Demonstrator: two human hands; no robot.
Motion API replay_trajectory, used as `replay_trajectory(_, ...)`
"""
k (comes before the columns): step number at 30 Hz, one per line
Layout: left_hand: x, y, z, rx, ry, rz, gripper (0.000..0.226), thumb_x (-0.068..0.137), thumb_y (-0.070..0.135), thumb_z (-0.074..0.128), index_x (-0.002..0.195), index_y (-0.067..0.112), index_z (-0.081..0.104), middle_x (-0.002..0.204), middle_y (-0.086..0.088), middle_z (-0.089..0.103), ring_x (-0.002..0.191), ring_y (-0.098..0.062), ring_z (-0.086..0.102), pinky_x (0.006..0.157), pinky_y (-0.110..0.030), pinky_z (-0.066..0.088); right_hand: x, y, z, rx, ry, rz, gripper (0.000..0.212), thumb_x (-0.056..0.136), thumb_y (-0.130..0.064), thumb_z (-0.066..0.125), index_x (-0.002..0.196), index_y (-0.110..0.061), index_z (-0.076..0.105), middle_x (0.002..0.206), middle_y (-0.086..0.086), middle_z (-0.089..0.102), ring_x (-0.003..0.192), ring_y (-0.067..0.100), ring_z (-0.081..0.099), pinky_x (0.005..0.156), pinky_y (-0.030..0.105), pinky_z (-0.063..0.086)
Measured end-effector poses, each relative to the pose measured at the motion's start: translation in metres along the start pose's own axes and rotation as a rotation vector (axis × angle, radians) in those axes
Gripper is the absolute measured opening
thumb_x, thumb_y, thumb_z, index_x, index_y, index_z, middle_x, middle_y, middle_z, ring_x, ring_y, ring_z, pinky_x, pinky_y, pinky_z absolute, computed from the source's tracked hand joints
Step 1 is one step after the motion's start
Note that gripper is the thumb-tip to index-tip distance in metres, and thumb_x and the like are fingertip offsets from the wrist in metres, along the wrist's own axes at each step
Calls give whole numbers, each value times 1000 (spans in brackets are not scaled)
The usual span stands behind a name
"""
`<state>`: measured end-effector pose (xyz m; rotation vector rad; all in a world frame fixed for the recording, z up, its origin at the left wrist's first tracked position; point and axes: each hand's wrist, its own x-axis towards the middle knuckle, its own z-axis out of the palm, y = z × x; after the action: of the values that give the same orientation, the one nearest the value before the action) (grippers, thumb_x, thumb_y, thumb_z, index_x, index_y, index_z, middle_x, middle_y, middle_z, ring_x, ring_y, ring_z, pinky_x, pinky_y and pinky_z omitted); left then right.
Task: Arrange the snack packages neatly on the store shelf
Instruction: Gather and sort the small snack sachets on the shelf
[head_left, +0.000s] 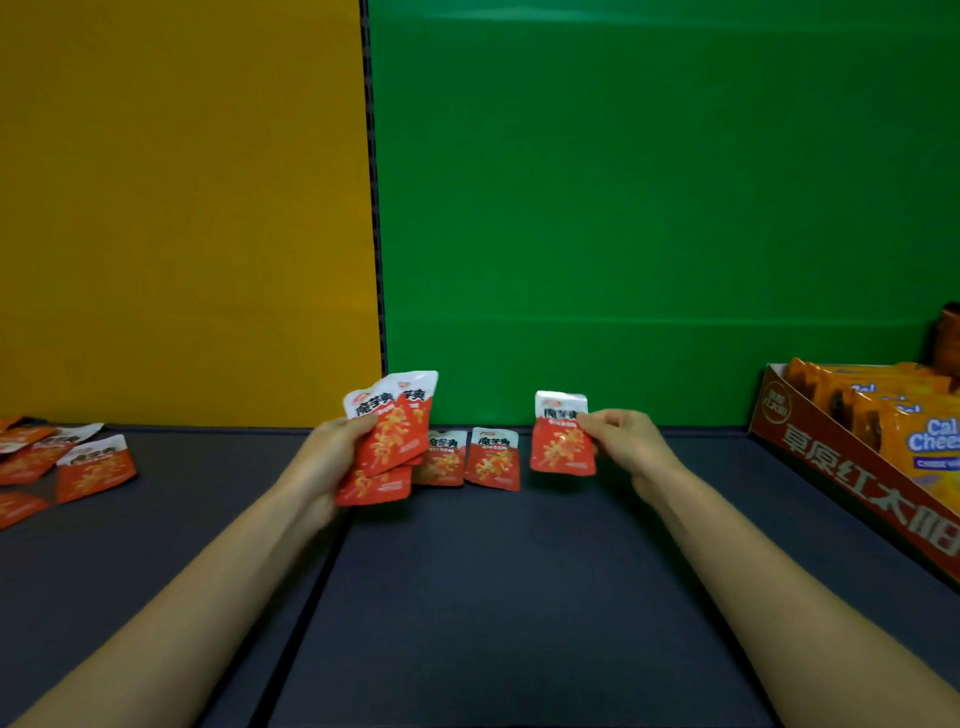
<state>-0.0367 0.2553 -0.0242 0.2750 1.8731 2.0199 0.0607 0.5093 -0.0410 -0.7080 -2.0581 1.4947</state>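
My left hand (324, 460) grips a fanned bunch of red-and-white snack packets (389, 436) just above the dark shelf (509, 597). My right hand (623, 441) pinches a single red-and-white packet (561, 441) by its right edge, held upright close to the green back panel. Between my hands, two matching packets (492, 458) stand side by side against the back panel; the left one (445, 457) is partly hidden behind the bunch. More of the same packets (93, 465) lie scattered flat at the far left of the shelf.
A brown cardboard display box (852, 467) filled with orange cheese-cracker packs (914, 431) stands at the right edge. The back wall is yellow on the left and green on the right, split by a dark upright strip (375, 208).
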Motion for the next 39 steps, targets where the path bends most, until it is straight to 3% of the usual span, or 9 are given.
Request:
replay_trajectory(4, 7, 2, -14, 38, 42, -45, 30, 95, 26, 51, 117, 5, 51, 75, -8, 64, 56, -17, 59, 48, -26, 49, 9, 18, -1, -319, 53, 87, 21, 85, -28, 63, 67, -18, 65, 91, 8, 70, 85, 22, 62, 79, 29, 45)
replay_trajectory(7, 6, 0, -12, 67, 10, -73, 19, 94, 25, 52, 96, 6, 57, 56, -5, 68, 43, -15, 62, 41, -19, 49, 5, 13, 10, -516, 116, 71, 13, 87, -34, 58, 83, -24, 65, 107, 7, 67, 108, 28, 59, 86, 30, 44)
replay_trajectory(16, 3, -5, -7, 131, -53, -107, 23, 92, 23, 57, 104, 4, 57, 52, -4, 67, 36, -11, 61, 36, -17, 48, -5, 11, 24, -725, 240, -20, 27, 92, -38, 52, 98, -14, 61, 110, 11, 65, 106, 32, 59, 84, 34, 44)
replay_trajectory(20, 1, -6, -3, 122, -48, -84, 24, 92, 23, 58, 106, 4, 53, 61, -6, 66, 34, -9, 60, 34, -17, 47, -20, -6, 35, -576, 203, -177, 30, 92, -48, 45, 85, -21, 57, 100, 4, 67, 100, 28, 61, 83, 35, 45)
replay_trajectory(24, -4, -8, 0, 85, -84, -77, 22, 91, 24, 59, 103, 6, 53, 69, -8, 66, 36, -9, 61, 36, -18, 48, -56, -32, 67, -498, -48, -204, 59, 87, -64, 42, 87, -12, 69, 88, 3, 70, 94, 24, 62, 80, 32, 44)
replay_trajectory(28, -6, -11, 4, 44, -136, -58, 16, 90, 21, 60, 93, 5, 57, 55, -3, 69, 39, -9, 63, 38, -18, 49, -70, -39, 91, -461, -75, -195, 48, 70, -69, 61, 59, -23, 50, 71, -8, 57, 80, 18, 57, 73, 33, 42)
replay_trajectory(33, -10, -10, 10, -185, -213, -122, 26, 97, 30, 45, 98, 9, 60, 70, -8, 72, 54, -16, 69, 49, -27, 56, -68, -37, 94, -227, -205, -183, 33, 76, -42, 73, 76, -10, 66, 74, 7, 71, 67, 18, 64, 71, 32, 49)
replay_trajectory(36, -9, -10, 8, -244, -178, -132, 32, 98, 36, 39, 100, 11, 58, 86, -12, 67, 73, -23, 64, 62, -35, 50, -68, -36, 90, -23, -308, -128, 16, 84, -23, 69, 74, -11, 67, 54, -9, 63, 41, -3, 48, 55, 12, 42)
replay_trajectory(39, -12, -8, 6, -202, -155, -111, 31, 95, 40, 45, 93, 14, 61, 68, -6, 71, 70, -21, 64, 63, -34, 48, -68, -36, 87, 97, -332, -56, 15, 89, -12, 62, 74, -14, 65, 42, -15, 59, 33, -5, 44, 44, 4, 36)
